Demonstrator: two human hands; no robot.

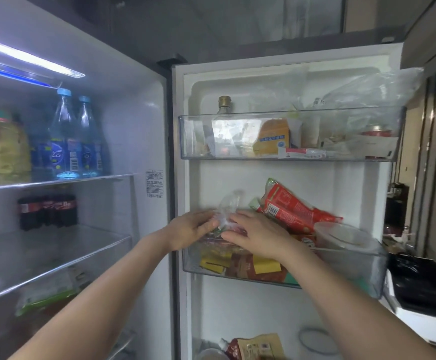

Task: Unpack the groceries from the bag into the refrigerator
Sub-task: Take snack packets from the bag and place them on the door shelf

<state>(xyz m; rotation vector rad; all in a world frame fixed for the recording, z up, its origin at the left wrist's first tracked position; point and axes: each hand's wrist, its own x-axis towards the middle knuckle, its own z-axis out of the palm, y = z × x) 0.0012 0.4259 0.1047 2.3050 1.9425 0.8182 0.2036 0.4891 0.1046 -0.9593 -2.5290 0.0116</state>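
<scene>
Both my hands reach into the middle door bin (351, 266) of the open refrigerator. Between them is a clear plastic packet (227, 206) with something red and green inside, its top sticking up above the bin. My left hand (191, 229) holds the packet's left side with curled fingers. On its right side my right hand (258, 235) lies with the fingers fairly straight. A red snack bag (292, 206) leans in the same bin just to the right. The grocery bag is out of view.
The upper door bin (289, 152) holds a bottle, an orange carton and plastic bags. Blue water bottles (74, 136) and yellow bottles stand on the top shelf, cola bottles (46, 211) below. A lidded tub (341, 235) sits in the middle bin's right end. A black appliance (424, 284) stands at right.
</scene>
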